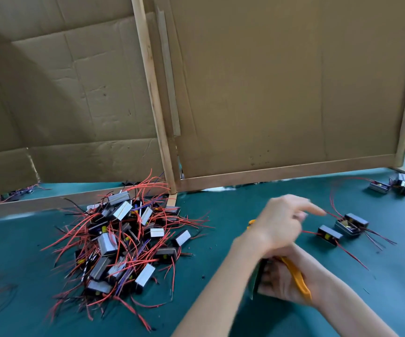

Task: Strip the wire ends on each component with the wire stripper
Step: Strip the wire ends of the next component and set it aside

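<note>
The right hand [281, 284] is curled round the yellow-handled wire stripper [296, 276] and holds it low and near the body, just under the left hand [281, 224]. The left hand crosses above it and stretches a forefinger rightward to the thin red wire [333, 215] of a small black block-shaped component [352, 224], which lies just beyond the fingertips on the green-covered table [208, 215]. Blur hides whether that hand pinches the wire or only touches it, so I cannot tell. The step looks to be fetching the next wire end to the tool. To do it well, take the wire a little back from its tip and draw it taut toward the stripper's jaws, letting the light component trail. Seat only the end in the notch, squeeze lightly and pull straight, so the strands are not nicked. The tangled heap of black components with red wires [126, 242], well to the left of both hands, is probably the stock still to do.
</note>
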Tool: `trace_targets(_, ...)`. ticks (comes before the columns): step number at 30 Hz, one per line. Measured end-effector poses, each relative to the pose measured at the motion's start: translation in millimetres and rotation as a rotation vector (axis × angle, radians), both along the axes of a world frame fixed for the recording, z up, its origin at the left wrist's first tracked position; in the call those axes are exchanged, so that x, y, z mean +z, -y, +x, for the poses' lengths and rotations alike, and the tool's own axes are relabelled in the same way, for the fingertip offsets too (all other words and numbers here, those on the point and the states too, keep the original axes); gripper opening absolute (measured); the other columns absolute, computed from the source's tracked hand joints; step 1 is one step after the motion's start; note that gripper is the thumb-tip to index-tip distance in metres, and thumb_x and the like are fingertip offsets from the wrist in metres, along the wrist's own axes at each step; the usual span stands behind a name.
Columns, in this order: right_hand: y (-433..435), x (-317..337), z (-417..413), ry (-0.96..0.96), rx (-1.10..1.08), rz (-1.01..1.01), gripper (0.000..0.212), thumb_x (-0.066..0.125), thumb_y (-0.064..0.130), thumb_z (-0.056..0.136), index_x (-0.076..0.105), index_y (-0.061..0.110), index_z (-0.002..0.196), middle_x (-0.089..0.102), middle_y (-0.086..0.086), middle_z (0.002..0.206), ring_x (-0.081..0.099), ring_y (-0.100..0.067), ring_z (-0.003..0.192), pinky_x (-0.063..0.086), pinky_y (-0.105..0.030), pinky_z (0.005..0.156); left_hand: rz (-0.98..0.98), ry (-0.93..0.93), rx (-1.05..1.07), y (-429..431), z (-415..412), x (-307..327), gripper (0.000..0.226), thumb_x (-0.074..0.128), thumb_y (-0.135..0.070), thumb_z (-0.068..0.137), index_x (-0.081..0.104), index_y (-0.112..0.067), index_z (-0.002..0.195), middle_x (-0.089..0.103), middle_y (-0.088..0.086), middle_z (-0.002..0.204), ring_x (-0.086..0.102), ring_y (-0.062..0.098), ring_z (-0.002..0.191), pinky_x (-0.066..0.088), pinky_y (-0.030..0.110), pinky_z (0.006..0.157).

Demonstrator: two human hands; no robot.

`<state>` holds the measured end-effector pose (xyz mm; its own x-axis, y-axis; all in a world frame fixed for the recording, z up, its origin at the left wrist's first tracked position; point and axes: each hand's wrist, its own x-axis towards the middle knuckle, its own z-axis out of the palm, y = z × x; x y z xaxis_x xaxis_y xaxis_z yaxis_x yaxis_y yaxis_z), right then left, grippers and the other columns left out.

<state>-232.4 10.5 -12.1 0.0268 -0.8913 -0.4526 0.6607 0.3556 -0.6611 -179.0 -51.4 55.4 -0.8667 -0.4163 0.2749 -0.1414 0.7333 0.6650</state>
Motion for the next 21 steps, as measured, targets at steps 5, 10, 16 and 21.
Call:
trace_targets(5, 1, 2, 1, -0.031, 0.014, 0.011, 0.010, 0.063, 0.000, 0.065, 0.063, -0.001, 0.075, 0.062, -0.022, 0.078, 0.067, -0.036, 0.069, 0.059, -0.045, 0.069, -0.263, 0.345, 0.532, 83, 78, -12, 0.031, 0.049, -0.010, 0.092, 0.062, -0.017, 0.119, 0.060, 0.007, 0.125, 0.056, 0.025, 0.114, 0.044, 0.036, 0.098)
trace_targets(10, 2, 0, 0, -0.064, 0.042, 0.008, 0.007, 0.062, 0.001, 0.070, 0.063, -0.001, 0.076, 0.062, -0.022, 0.080, 0.067, -0.037, 0.071, 0.059, -0.047, 0.073, -0.207, 0.715, 0.672, 112, 118, -46, 0.040, 0.060, -0.033, 0.089, 0.052, -0.015, 0.124, 0.056, 0.006, 0.123, 0.054, 0.026, 0.111, 0.046, 0.035, 0.084)
trace_targets(16, 0, 2, -2, -0.060, 0.022, 0.003, 0.011, 0.063, 0.001, 0.066, 0.061, -0.001, 0.077, 0.061, -0.022, 0.079, 0.066, -0.036, 0.070, 0.059, -0.046, 0.070, -0.219, 0.510, 0.679, 112, 119, -61, 0.016, 0.063, -0.029, 0.090, 0.056, -0.019, 0.099, 0.054, 0.003, 0.106, 0.057, 0.024, 0.094, 0.043, 0.032, 0.074)
trace_targets(21, 0, 1, -1, -0.058, 0.007, -0.009, 0.011, 0.062, 0.000, 0.068, 0.061, -0.003, 0.079, 0.061, -0.024, 0.080, 0.066, -0.038, 0.069, 0.059, -0.049, 0.069, 0.031, 0.153, 0.482, 113, 119, -40, 0.018, 0.046, -0.015, 0.099, 0.063, -0.016, 0.093, 0.064, 0.002, 0.099, 0.061, 0.020, 0.089, 0.046, 0.023, 0.075)
